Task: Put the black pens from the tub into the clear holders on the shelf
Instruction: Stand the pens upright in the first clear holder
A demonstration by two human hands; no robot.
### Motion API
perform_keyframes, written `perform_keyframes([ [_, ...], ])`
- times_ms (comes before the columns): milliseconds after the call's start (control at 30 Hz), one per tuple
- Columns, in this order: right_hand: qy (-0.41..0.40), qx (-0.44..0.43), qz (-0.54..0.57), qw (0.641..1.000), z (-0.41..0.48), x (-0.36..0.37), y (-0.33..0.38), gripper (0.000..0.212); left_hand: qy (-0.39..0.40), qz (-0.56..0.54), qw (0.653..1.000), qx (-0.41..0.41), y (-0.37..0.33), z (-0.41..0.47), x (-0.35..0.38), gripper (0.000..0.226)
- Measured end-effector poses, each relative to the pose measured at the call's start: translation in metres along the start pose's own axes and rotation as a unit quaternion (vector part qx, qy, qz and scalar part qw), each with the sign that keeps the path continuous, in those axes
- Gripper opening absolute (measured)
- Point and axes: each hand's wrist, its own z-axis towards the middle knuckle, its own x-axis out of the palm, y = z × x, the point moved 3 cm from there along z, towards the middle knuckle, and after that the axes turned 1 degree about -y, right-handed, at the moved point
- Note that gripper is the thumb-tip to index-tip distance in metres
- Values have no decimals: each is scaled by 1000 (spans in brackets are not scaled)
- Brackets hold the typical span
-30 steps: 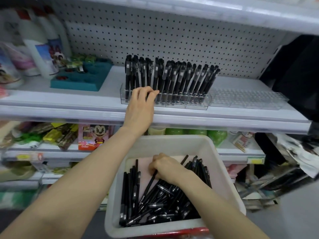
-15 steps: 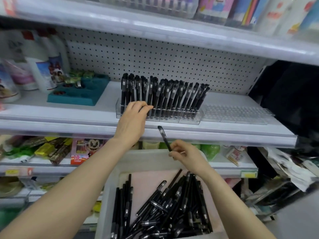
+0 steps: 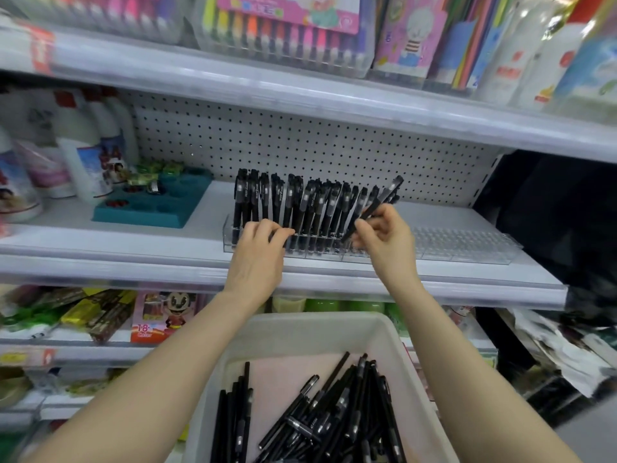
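A white tub [image 3: 300, 332] in front of me holds several loose black pens [image 3: 337, 409]. On the middle shelf a clear holder [image 3: 230, 237] stands full of upright black pens [image 3: 293, 202]. My left hand [image 3: 258, 259] rests on the holder's front edge, fingers curled over it. My right hand [image 3: 384, 238] pinches one black pen [image 3: 377, 203], tilted, tip down at the right end of the filled row. A second clear holder [image 3: 464, 243] to the right is empty.
A teal tray [image 3: 150, 208] and white bottles [image 3: 83, 155] sit at the shelf's left. Marker sets and booklets fill the shelf above [image 3: 300, 85]. Snack packs lie on the lower shelf [image 3: 83, 312]. A dark gap opens at the right.
My right hand has lifted a pen out of the tub and carried it up to the right end of the pen row. My left hand stayed on the holder.
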Motion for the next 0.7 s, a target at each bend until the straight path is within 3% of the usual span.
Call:
perform_keyframes([
  [233, -31, -47, -159, 986, 22, 18, 3, 24, -22, 3, 1000, 3, 0, -3, 5, 50],
  [333, -12, -47, -251, 967, 25, 26, -6, 24, -27, 0, 1000, 7, 1, -4, 5, 51],
  [600, 25, -19, -341, 940, 24, 38, -4, 22, -16, 3, 1000, 1, 1, -4, 7, 51],
  [700, 44, -36, -403, 913, 22, 41, 0, 23, -19, 3, 1000, 0, 1, -5, 7, 50],
])
